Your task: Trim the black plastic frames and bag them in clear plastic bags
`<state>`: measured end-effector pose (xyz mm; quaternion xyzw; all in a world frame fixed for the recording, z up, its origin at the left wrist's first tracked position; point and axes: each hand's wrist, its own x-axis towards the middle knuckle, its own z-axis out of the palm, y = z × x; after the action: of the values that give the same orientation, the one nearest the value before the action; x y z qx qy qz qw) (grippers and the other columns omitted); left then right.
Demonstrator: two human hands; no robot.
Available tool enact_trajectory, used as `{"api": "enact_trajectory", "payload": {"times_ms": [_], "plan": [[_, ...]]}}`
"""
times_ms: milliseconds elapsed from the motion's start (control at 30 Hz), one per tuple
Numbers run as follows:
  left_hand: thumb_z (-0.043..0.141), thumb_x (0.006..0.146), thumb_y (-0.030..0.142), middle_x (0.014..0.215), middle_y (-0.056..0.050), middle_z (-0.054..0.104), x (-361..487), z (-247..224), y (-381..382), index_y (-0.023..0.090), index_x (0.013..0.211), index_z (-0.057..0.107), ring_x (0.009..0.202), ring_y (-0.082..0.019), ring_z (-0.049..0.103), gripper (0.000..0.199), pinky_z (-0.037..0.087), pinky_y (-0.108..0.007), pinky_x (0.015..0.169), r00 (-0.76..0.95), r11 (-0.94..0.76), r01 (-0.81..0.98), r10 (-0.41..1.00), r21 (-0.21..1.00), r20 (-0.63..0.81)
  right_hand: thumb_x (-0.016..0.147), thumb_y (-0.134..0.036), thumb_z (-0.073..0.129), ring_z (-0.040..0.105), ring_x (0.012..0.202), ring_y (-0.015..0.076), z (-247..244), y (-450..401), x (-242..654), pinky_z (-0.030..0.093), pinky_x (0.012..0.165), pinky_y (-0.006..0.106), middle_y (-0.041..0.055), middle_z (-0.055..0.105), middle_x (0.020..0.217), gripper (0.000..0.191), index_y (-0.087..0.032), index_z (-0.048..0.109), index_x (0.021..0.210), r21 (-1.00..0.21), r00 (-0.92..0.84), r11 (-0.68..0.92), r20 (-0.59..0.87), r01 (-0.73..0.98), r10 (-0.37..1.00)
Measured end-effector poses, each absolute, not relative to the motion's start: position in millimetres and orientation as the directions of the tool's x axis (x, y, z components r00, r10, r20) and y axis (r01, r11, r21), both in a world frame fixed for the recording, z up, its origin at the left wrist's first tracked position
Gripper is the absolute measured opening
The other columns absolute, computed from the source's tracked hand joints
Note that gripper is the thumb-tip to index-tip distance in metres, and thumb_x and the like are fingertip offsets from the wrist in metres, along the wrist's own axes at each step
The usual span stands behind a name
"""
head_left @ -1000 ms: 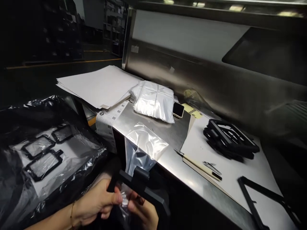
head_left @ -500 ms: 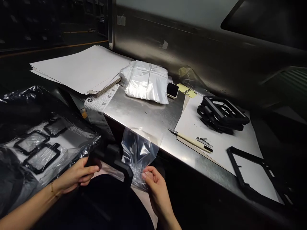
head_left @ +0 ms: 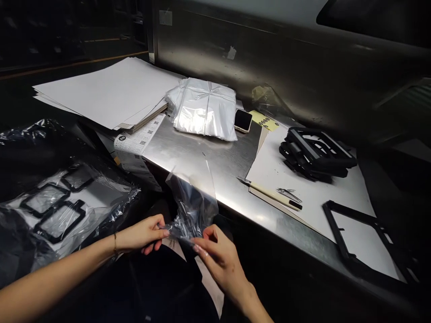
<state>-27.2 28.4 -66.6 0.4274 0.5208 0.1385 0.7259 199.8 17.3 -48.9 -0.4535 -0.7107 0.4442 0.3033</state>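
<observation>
Clear plastic bag point(head_left: 191, 208), lower edge pinched narrowly between left hand point(head_left: 139, 234) and right hand point(head_left: 220, 258), film drawn tight by the opposing pull, just below the edge of the stainless steel surface point(head_left: 232, 179). Stacked black frames point(head_left: 316, 154) on white paper sheet point(head_left: 336, 197), kept within reach; plastic-wrapped frames point(head_left: 54, 199) near left hand.

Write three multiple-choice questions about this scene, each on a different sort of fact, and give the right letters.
1. Where is the phone? A. On the white sheet. B. On the steel table. C. In a hand.
2. How many black frames show under the plastic at left? A. One. B. Two. C. Three.
3. Where is the clear bag? A. Between the left hand and right hand. B. On the table. C. On the white sheet.

1 B: it lies beside the plastic bundle.
2 C: three outlines show.
3 A: both hands pinch it.
</observation>
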Motion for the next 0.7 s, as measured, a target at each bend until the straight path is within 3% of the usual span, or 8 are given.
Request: {"api": "enact_trajectory", "payload": {"times_ms": [67,167,300,367,467,567,700], "plan": [[0.04,0.086,0.034,0.05,0.009,0.046,-29,-72,23,0.014,0.087,0.045,0.031,-0.002,0.035,0.02,0.021,-0.014,0.029,0.369,0.606,0.267,0.654,0.749,-0.66,0.08,-0.024,0.051,0.046,0.062,0.0119,-66,-4,213,0.036,0.053,0.026,0.0029,0.049,0.07,0.019,-0.02,0.065,0.091,-0.854,-0.39,0.263,0.078,0.448,0.917],[0.04,0.086,0.033,0.053,0.008,0.046,-33,-77,14,0.015,0.085,0.044,0.033,-0.003,0.04,0.019,0.026,-0.014,0.03,0.323,0.613,0.326,0.643,0.72,-0.694,0.083,-0.019,0.044,0.05,0.061,0.0117,-98,-45,211,0.039,0.054,0.025,0.0026,0.053,0.067,0.017,-0.015,0.061,0.086,-0.824,-0.387,0.294,0.099,0.485,0.917],[0.049,0.082,0.031,0.059,0.006,0.046,-43,-88,13,0.014,0.083,0.047,0.044,-0.005,0.047,0.017,0.038,-0.017,0.038,0.29,0.57,0.418,0.654,0.708,-0.698,0.087,-0.037,0.04,0.046,0.047,0.0061,-121,-83,170,0.039,0.044,0.019,-0.0042,0.049,0.055,0.032,-0.015,0.054,0.068,-0.884,-0.498,0.292,0.08,0.365,0.864],[0.048,0.082,0.033,0.058,0.006,0.046,-52,-97,14,0.013,0.077,0.05,0.05,-0.007,0.048,0.021,0.04,-0.02,0.045,0.264,0.517,0.477,0.688,0.711,-0.676,0.084,-0.044,0.043,0.047,0.046,0.0055,-122,-85,150,0.039,0.043,0.018,-0.0048,0.051,0.054,0.035,-0.015,0.055,0.067,-0.922,-0.505,0.211,0.019,0.325,0.863],[0.046,0.082,0.038,0.054,0.006,0.043,-65,-110,16,0.013,0.06,0.05,0.051,-0.009,0.046,0.034,0.039,-0.024,0.051,0.202,0.442,0.572,0.74,0.691,-0.641,0.086,-0.039,0.042,0.049,0.048,0.005,-118,-64,140,0.042,0.043,0.018,-0.0039,0.053,0.06,0.031,-0.014,0.055,0.075,-0.941,-0.391,-0.002,-0.143,0.338,0.909],[0.048,0.081,0.039,0.059,0.004,0.047,-68,-117,23,0.013,0.058,0.05,0.056,-0.01,0.046,0.034,0.04,-0.026,0.058,0.149,0.411,0.613,0.779,0.675,-0.609,0.088,-0.035,0.041,0.045,0.043,0.0035,-117,-27,150,0.039,0.04,0.017,-0.0056,0.05,0.058,0.028,-0.012,0.054,0.077,-0.922,-0.283,-0.163,-0.27,0.351,0.92],[0.047,0.081,0.04,0.062,0.004,0.048,-57,-107,45,0.014,0.062,0.051,0.06,-0.011,0.047,0.033,0.04,-0.028,0.062,0.111,0.469,0.529,0.788,0.707,-0.606,0.085,-0.036,0.044,0.049,0.05,0.0061,-109,24,174,0.042,0.048,0.021,-0.0048,0.051,0.061,0.028,-0.012,0.055,0.075,-0.91,-0.232,-0.16,-0.262,0.381,0.937]]}}
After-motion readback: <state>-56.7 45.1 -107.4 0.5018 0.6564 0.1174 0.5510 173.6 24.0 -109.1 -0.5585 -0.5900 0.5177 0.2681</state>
